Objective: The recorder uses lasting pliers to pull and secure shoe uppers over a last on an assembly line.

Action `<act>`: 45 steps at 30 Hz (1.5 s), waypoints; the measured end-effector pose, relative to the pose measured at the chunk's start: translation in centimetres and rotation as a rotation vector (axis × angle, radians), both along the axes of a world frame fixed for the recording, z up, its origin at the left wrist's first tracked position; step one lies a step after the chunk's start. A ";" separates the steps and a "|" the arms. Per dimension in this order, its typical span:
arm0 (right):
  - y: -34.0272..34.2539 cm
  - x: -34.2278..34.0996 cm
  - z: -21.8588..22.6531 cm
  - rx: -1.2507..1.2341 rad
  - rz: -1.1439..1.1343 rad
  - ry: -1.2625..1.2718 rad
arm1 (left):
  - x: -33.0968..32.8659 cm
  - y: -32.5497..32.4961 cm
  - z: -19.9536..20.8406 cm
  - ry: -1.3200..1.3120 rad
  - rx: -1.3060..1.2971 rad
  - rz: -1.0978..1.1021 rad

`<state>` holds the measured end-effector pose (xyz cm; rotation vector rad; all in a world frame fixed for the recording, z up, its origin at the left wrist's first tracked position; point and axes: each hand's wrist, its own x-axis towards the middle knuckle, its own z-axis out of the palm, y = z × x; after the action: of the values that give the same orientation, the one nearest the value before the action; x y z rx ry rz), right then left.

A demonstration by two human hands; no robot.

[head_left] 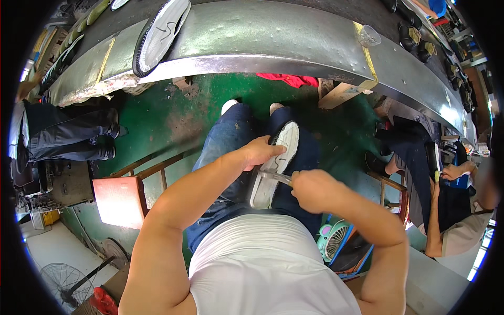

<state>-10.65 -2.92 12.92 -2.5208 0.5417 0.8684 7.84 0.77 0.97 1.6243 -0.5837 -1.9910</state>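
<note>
Across my lap lies a shoe sole [286, 140], white-faced with a dark stitched-looking edge and a drawn dark squiggle. My left hand [258, 153] grips it near the middle, thumb on the white face and fingers around the dark side. In my right hand [314, 191] is a metal hand tool [274, 177], held by its handle. Its metal end lies over the lower half of the sole; whether it touches, I cannot tell, and its exact kind is blurred. My jeans [220, 152] are under the sole.
Ahead runs a metal-edged bench [273, 37], with a similar white-faced sole [160, 39] and a clear plastic cup [369, 36] on it. A wooden stool [119, 199] stands at left, a small green fan [333, 239] at right. Co-workers [454, 210] sit on both sides.
</note>
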 end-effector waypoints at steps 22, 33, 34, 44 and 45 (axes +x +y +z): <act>7.4 -6.5 -6.2 0.150 -0.452 -0.374 | 0.4 3.1 -1.3 0.069 -0.284 0.044; 6.0 -8.3 -6.8 0.534 -0.678 -0.125 | -1.3 4.9 -2.3 -0.193 -0.344 0.039; 6.3 -8.3 -7.0 0.454 -0.628 -0.198 | -1.3 4.8 -1.7 -0.082 -0.308 0.101; 5.4 -5.1 -7.8 0.211 -0.545 -0.314 | 1.0 3.6 -0.8 0.260 -0.106 0.177; 5.2 -5.0 -8.1 0.365 -0.642 -0.350 | 1.2 3.8 -1.1 0.248 -0.105 0.201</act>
<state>-15.61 2.26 4.84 -1.9167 0.9030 0.2475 9.02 4.52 -0.10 1.2944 -0.4063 -1.9386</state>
